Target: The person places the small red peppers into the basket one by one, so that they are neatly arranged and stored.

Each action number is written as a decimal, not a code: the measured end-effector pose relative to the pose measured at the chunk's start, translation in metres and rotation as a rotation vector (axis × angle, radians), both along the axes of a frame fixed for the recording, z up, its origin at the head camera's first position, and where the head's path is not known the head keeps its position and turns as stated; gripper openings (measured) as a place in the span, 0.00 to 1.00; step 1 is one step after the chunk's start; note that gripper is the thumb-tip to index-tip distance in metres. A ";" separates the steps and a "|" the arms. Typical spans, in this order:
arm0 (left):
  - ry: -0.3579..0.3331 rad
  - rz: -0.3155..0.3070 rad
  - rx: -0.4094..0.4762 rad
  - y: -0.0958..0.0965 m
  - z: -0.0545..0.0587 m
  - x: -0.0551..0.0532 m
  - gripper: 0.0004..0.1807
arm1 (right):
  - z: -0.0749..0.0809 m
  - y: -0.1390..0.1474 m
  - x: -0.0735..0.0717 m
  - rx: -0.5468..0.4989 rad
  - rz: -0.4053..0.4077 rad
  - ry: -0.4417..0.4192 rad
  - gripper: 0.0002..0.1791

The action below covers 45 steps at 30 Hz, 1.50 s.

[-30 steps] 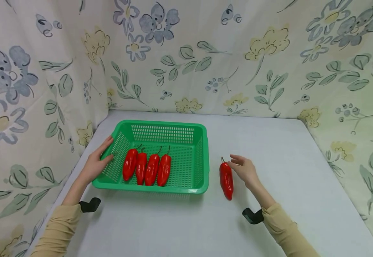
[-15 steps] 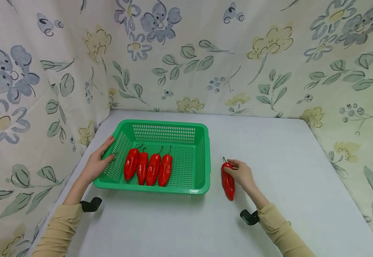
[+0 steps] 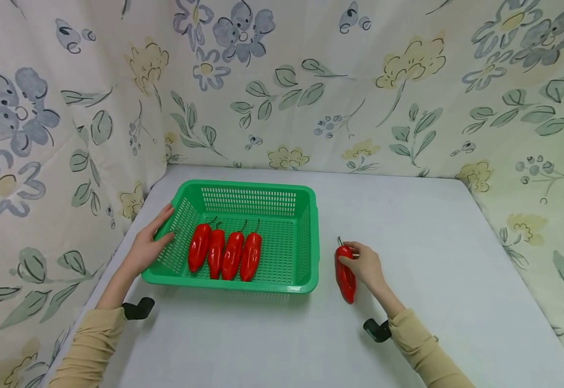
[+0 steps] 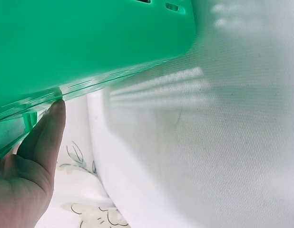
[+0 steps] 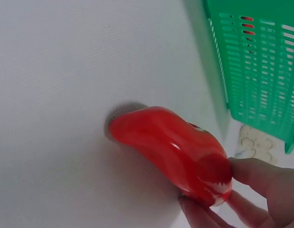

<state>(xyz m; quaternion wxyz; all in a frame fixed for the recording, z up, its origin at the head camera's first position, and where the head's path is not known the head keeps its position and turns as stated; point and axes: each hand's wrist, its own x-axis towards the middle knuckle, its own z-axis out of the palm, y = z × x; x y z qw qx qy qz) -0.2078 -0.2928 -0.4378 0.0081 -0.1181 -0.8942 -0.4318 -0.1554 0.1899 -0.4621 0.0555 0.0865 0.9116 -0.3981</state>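
Observation:
In the head view my right hand (image 3: 363, 265) pinches a glossy red pepper (image 3: 345, 280) near its stem end, on the table to the right of the green basket (image 3: 312, 242). The right wrist view has my thumb and fingers (image 5: 254, 173) on opposite sides of the pepper's thick end; its narrow tip points away from them. My left hand (image 3: 145, 248) rests against the basket's left side, its fingers extended along the rim. In the left wrist view a fingertip (image 4: 57, 107) touches the green plastic. Several red peppers (image 3: 232, 255) lie side by side inside the basket, stems towards the back.
The white table (image 3: 398, 215) backs onto a floral curtain (image 3: 272, 86), which also hangs at both sides. A strip of table separates the basket's right wall from the loose pepper. Black devices (image 3: 138, 309) are strapped to both wrists.
My right hand has moved down and left from beside the stem and taken hold of the loose pepper. My left hand stays at the basket's side.

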 end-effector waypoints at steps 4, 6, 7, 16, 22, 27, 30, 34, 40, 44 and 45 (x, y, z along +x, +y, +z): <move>-0.003 -0.003 0.011 0.001 0.000 -0.001 0.33 | 0.001 0.003 0.001 0.004 -0.005 -0.001 0.26; -0.006 -0.003 0.015 0.001 -0.001 -0.001 0.33 | 0.001 0.004 0.001 -0.006 -0.007 -0.003 0.26; -0.006 -0.002 0.014 0.002 -0.001 -0.001 0.33 | 0.002 0.006 0.001 -0.013 -0.007 -0.004 0.26; -0.005 -0.004 0.008 0.002 -0.001 -0.002 0.33 | 0.011 0.014 0.000 -0.064 -0.019 -0.037 0.26; -0.001 -0.014 0.006 0.001 -0.001 -0.003 0.33 | 0.027 0.019 0.002 -0.113 -0.036 -0.040 0.27; -0.006 -0.013 0.010 0.001 0.000 -0.003 0.33 | 0.046 0.023 0.005 -0.178 -0.049 -0.029 0.28; -0.010 -0.011 0.013 0.001 0.001 -0.002 0.33 | 0.057 0.025 0.007 -0.199 -0.056 -0.020 0.29; -0.009 -0.009 0.007 0.001 0.002 -0.002 0.33 | 0.070 0.026 0.009 -0.218 -0.056 -0.002 0.30; -0.010 -0.006 0.003 0.002 0.002 -0.001 0.33 | 0.084 0.025 0.012 -0.248 -0.053 0.026 0.31; -0.010 -0.003 0.009 0.001 0.002 0.000 0.33 | 0.090 0.020 0.012 -0.288 -0.066 0.024 0.31; -0.010 -0.002 0.010 0.001 0.002 0.000 0.33 | 0.090 0.018 0.011 -0.299 -0.071 0.020 0.31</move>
